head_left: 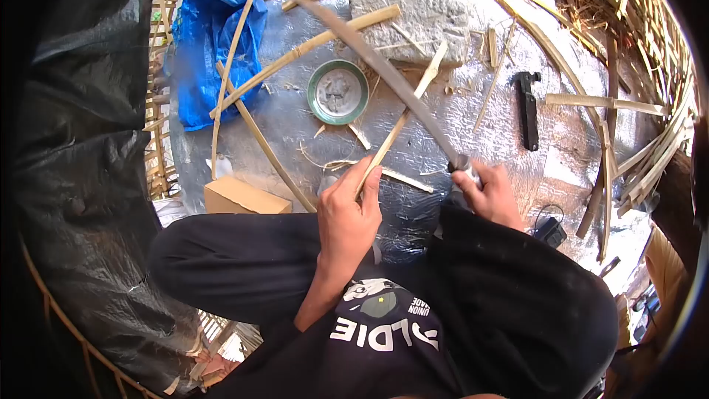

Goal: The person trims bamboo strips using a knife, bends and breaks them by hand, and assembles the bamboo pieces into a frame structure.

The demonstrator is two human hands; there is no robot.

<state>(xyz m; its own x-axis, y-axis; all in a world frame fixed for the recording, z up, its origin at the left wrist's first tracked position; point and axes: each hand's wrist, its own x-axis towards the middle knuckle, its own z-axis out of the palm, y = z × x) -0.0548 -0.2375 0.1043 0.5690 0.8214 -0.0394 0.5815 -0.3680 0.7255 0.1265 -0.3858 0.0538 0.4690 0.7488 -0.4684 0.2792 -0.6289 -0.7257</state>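
Observation:
My left hand point(348, 210) pinches the lower end of a split bamboo strip point(391, 135), which slants up and to the right. In my right hand point(489, 196) is the dark handle of a long-bladed machete point(377, 59). Its blade runs up and to the left, crossing in front of the bamboo strip; whether the two touch I cannot tell. Left of the crossing, a green-rimmed bowl point(337, 92) holds grey-white matter. Beyond the strip's tip lies a flat grey stone point(428, 18) with a longer bamboo piece point(310, 46) resting partly on it.
Silvery sheeting point(443, 118) covers the floor. A blue plastic bag point(214, 37) and a cardboard box point(246, 196) sit at the left. On the right are a black hammer-like tool point(528, 111), a small black device point(550, 231) and several bamboo strips point(650, 155). Black sheeting point(88, 140) hangs far left.

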